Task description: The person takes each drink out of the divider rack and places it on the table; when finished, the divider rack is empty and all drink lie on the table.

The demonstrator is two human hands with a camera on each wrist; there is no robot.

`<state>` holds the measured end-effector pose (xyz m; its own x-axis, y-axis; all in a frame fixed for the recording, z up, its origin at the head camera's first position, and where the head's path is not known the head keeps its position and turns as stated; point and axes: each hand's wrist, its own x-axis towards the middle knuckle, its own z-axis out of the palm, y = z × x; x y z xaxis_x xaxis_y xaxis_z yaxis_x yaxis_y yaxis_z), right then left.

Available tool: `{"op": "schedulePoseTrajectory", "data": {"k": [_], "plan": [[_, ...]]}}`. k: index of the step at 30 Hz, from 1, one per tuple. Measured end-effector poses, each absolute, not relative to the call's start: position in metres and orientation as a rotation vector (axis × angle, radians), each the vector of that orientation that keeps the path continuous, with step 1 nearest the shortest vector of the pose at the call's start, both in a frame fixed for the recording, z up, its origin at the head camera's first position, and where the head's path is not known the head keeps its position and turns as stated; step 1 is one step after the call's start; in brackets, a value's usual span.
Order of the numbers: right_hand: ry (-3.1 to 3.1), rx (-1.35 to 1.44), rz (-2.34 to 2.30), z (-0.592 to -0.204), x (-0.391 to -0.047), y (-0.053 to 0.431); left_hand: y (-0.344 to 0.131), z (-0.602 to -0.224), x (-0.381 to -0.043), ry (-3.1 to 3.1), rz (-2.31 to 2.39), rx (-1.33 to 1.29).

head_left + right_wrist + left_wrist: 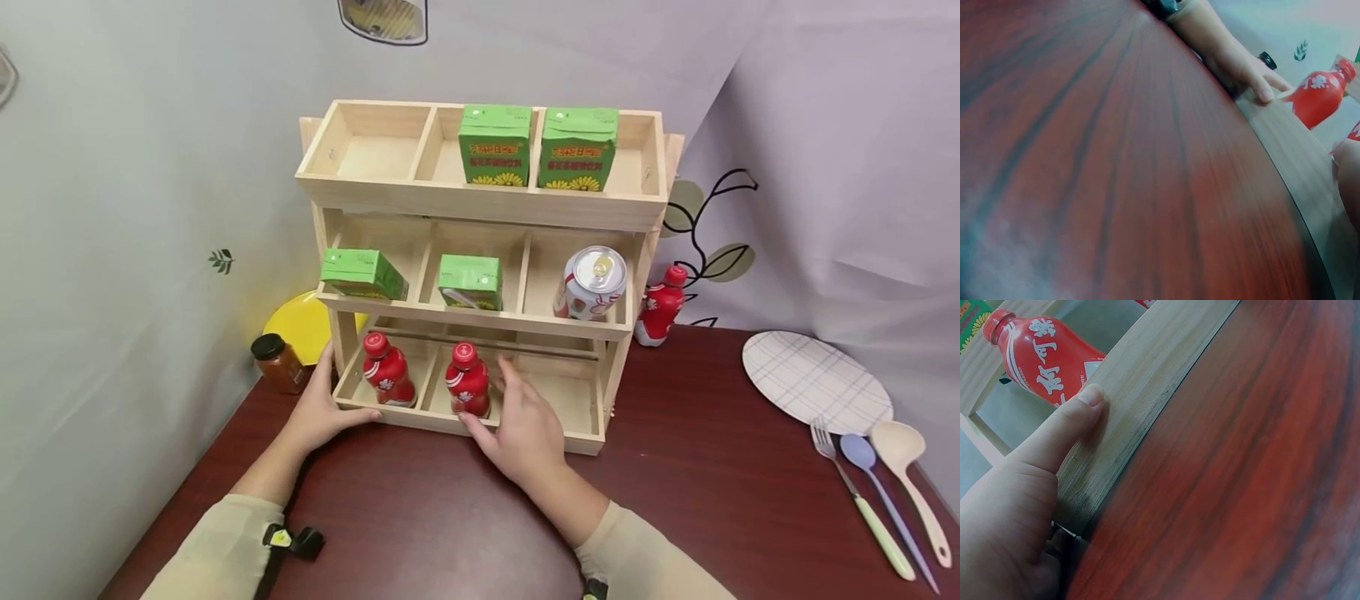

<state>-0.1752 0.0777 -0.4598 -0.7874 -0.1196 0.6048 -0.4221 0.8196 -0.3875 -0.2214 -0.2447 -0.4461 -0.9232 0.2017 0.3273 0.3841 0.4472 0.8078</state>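
Note:
A three-tier wooden shelf (480, 208) stands on the table. My left hand (322, 414) grips its lower left corner, thumb along the front board and fingers round the side. In the bottom tier's left compartment stands a red bottle (388, 375); a second red bottle (467, 383) stands in the middle one. Close beside that second bottle is my right hand (528, 429), its thumb at the bottle's base over the front rim. The fingers of this hand extend along the bottle's right side, spread from the thumb. The right wrist view shows little more than its thumb.
Green drink cartons (495, 146) fill parts of the upper tiers, with a silver can (591, 283) at middle right. A sauce jar (279, 364) and yellow plate (300, 325) lie left. Another red bottle (662, 307), a checked plate (813, 375), fork (862, 500) and spoons (900, 446) are right.

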Motion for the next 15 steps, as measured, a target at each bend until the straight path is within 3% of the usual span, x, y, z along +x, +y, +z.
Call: {"op": "schedulePoseTrajectory", "data": {"k": [15], "plan": [[-2.47,0.372,0.645,-0.4523,-0.1767,0.0736,-0.2412,-0.4428,-0.2215,-2.532,-1.458,-0.505]]}}
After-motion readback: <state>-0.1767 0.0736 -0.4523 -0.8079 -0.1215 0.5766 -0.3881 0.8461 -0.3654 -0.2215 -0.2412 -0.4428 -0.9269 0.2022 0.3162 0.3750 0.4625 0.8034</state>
